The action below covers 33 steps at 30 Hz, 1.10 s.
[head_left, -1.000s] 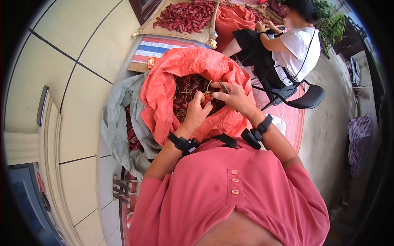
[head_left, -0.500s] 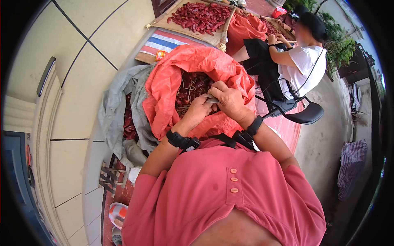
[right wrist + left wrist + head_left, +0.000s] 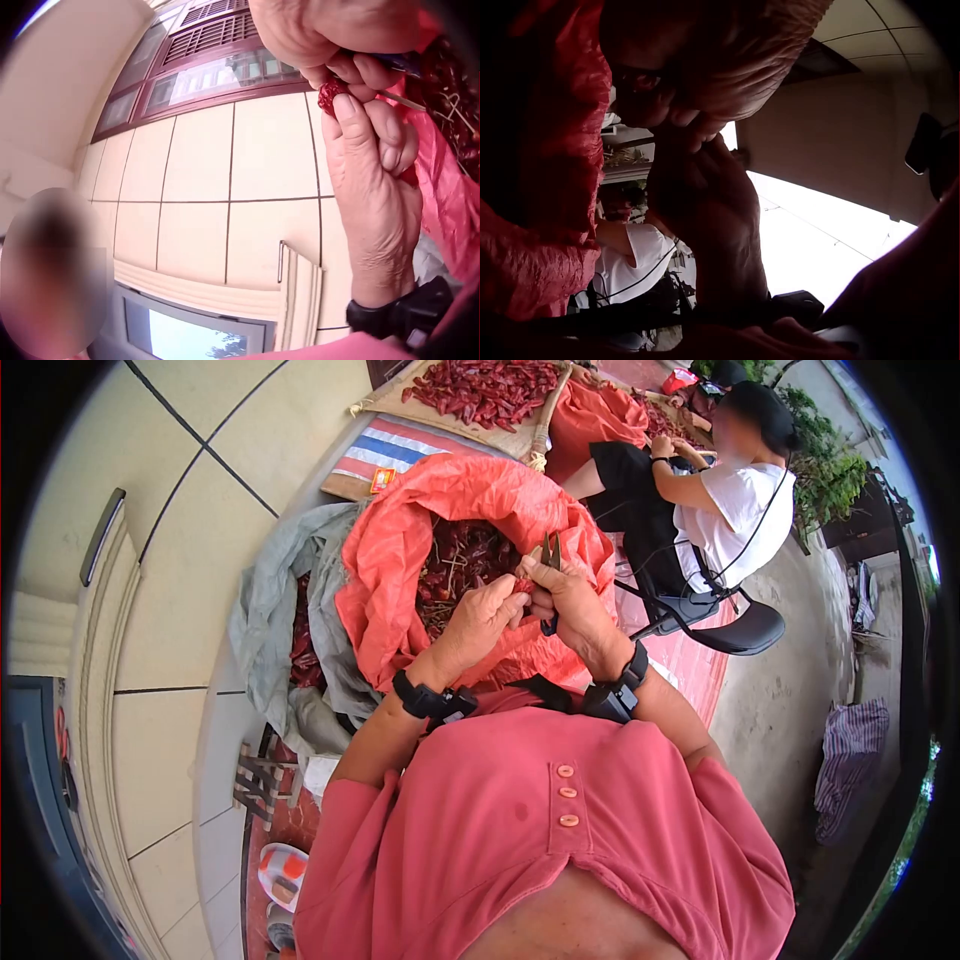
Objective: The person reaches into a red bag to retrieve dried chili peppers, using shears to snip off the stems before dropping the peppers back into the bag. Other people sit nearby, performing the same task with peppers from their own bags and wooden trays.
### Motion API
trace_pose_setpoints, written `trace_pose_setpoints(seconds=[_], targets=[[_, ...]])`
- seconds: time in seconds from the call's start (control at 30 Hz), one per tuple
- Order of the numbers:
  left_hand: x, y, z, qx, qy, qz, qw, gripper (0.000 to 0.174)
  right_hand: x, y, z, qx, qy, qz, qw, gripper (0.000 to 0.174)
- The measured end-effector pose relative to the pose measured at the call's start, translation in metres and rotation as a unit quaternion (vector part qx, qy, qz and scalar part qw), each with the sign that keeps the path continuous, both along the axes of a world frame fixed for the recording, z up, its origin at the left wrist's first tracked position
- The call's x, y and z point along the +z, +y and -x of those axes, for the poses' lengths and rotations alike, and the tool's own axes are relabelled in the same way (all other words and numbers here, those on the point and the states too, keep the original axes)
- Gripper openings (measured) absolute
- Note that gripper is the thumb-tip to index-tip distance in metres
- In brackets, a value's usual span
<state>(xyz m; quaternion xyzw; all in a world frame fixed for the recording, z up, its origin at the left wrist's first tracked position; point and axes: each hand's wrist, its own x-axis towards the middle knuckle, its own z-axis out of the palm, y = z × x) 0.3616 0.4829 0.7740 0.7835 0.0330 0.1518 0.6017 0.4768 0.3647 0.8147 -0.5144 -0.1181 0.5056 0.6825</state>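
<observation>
In the head view my left hand pinches a red dried chili over the near right part of an open red sack. My right hand touches the left fingertips and grips small dark scissors or snips, blades pointing away from me. The right wrist view shows the crinkled chili between the left thumb and fingers, beside the curled right fingers. Dried chilies with pale stems fill the sack. The left wrist view is dark, with both hands meeting.
A grey sack with chilies stands left of the red one. Beyond lie a striped bag and a tray of chilies. A seated person in a white shirt and a black chair are at the right.
The hands were over the sack, then drew close together around the grey blades. Now the blades point away and the red chili shows between the fingers. The view has shifted slightly.
</observation>
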Motion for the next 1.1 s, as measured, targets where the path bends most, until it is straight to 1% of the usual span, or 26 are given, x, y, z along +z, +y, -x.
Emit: trace_pose_setpoints(seconds=[0.07, 0.17, 0.27, 0.33, 0.37, 0.4, 0.43, 0.47, 0.5, 0.53, 0.57, 0.6, 0.63, 0.7, 0.73, 0.77, 0.8, 0.83, 0.87, 0.9, 0.93, 0.97, 1.0, 1.03, 1.07, 1.1], targets=[[-0.002, 0.001, 0.003, -0.006, -0.006, -0.018, 1.0, 0.023, -0.002, -0.001, 0.001, 0.004, 0.037, 0.009, 0.999, 0.011], [-0.002, 0.002, 0.006, -0.011, -0.025, -0.033, 0.999, 0.022, 0.0, 0.0, 0.006, -0.021, 0.085, 0.017, 0.996, 0.012], [-0.005, 0.002, 0.009, -0.01, -0.036, -0.037, 0.999, 0.022, -0.013, -0.001, 0.003, -0.013, 0.15, 0.021, 0.988, 0.012], [-0.009, 0.0, 0.009, -0.003, -0.045, -0.04, 0.998, 0.023, -0.018, -0.003, 0.003, -0.008, 0.145, 0.003, 0.989, 0.013], [-0.011, -0.001, 0.009, -0.006, -0.023, 0.021, 0.999, 0.023, -0.019, -0.003, 0.003, -0.004, 0.142, -0.005, 0.99, 0.013], [-0.013, -0.002, 0.01, -0.008, -0.001, 0.082, 0.997, 0.024, -0.019, -0.002, 0.006, -0.012, 0.028, -0.018, 0.999, 0.012], [-0.014, -0.002, 0.01, -0.009, 0.02, 0.142, 0.99, 0.025, -0.019, 0.001, 0.011, -0.019, -0.086, -0.031, 0.996, 0.012], [-0.016, -0.002, 0.009, -0.022, 0.035, 0.175, 0.984, 0.025, -0.019, 0.002, 0.014, -0.026, -0.199, -0.044, 0.979, 0.012], [-0.016, -0.001, 0.009, -0.035, 0.05, 0.208, 0.976, 0.026, -0.018, 0.002, 0.013, -0.02, -0.363, -0.027, 0.931, 0.009], [-0.015, 0.0, 0.009, -0.049, 0.065, 0.24, 0.967, 0.027, -0.016, 0.0, 0.012, -0.015, -0.516, -0.01, 0.856, 0.007], [-0.013, 0.0, 0.01, -0.053, 0.096, 0.299, 0.948, 0.027, -0.014, -0.002, 0.01, -0.009, -0.655, 0.007, 0.756, 0.008], [-0.003, -0.002, 0.012, -0.058, 0.128, 0.356, 0.924, 0.026, -0.012, -0.003, 0.009, -0.004, -0.773, 0.024, 0.634, 0.011], [0.002, -0.004, 0.013, -0.064, 0.159, 0.412, 0.895, 0.026, -0.011, -0.003, 0.008, 0.019, -0.78, 0.053, 0.623, 0.015], [-0.002, -0.008, 0.01, -0.022, 0.078, 0.246, 0.966, 0.025, -0.013, 0.0, 0.011, -0.031, -0.733, 0.063, 0.677, 0.01], [-0.003, -0.008, 0.008, 0.0, 0.035, 0.157, 0.987, 0.024, -0.014, 0.003, 0.012, -0.056, -0.708, 0.067, 0.701, 0.008], [-0.003, -0.006, 0.008, 0.0, 0.043, 0.126, 0.991, 0.023, -0.015, 0.004, 0.012, -0.042, -0.592, 0.051, 0.803, 0.006], [-0.001, -0.003, 0.009, 0.0, 0.051, 0.096, 0.994, 0.022, -0.017, 0.005, 0.012, -0.027, -0.461, 0.035, 0.886, 0.008], [0.0, 0.0, 0.01, 0.0, 0.06, 0.064, 0.996, 0.021, -0.017, 0.006, 0.012, -0.012, -0.319, 0.018, 0.948, 0.012], [-0.001, 0.0, 0.011, -0.014, 0.029, 0.049, 0.998, 0.022, -0.013, 0.005, 0.011, 0.008, -0.224, 0.036, 0.974, 0.015], [-0.001, 0.001, 0.012, -0.029, -0.002, 0.033, 0.999, 0.023, -0.004, 0.001, 0.009, 0.028, -0.127, 0.054, 0.99, 0.018], [0.002, 0.0, 0.013, -0.043, -0.033, 0.017, 0.998, 0.023, 0.001, -0.002, 0.006, 0.047, -0.028, 0.072, 0.996, 0.021], [0.005, -0.002, 0.017, -0.104, 0.016, -0.032, 0.994, 0.023, -0.016, -0.001, -0.003, 0.06, 0.04, 0.015, 0.997, 0.022], [0.014, -0.007, 0.021, -0.165, 0.065, -0.08, 0.981, 0.022, -0.019, 0.003, -0.008, 0.009, 0.09, 0.095, 0.991, 0.024], [0.01, -0.013, 0.021, -0.146, 0.023, -0.063, 0.987, 0.02, -0.027, 0.002, -0.006, 0.002, 0.031, 0.077, 0.997, 0.024], [0.012, -0.01, 0.02, -0.131, 0.032, -0.016, 0.991, 0.02, -0.033, 0.001, -0.005, -0.004, -0.028, 0.058, 0.998, 0.025], [0.018, -0.005, 0.019, -0.119, 0.043, 0.031, 0.992, 0.021, -0.03, -0.002, -0.003, -0.006, -0.043, 0.042, 0.998, 0.025]])
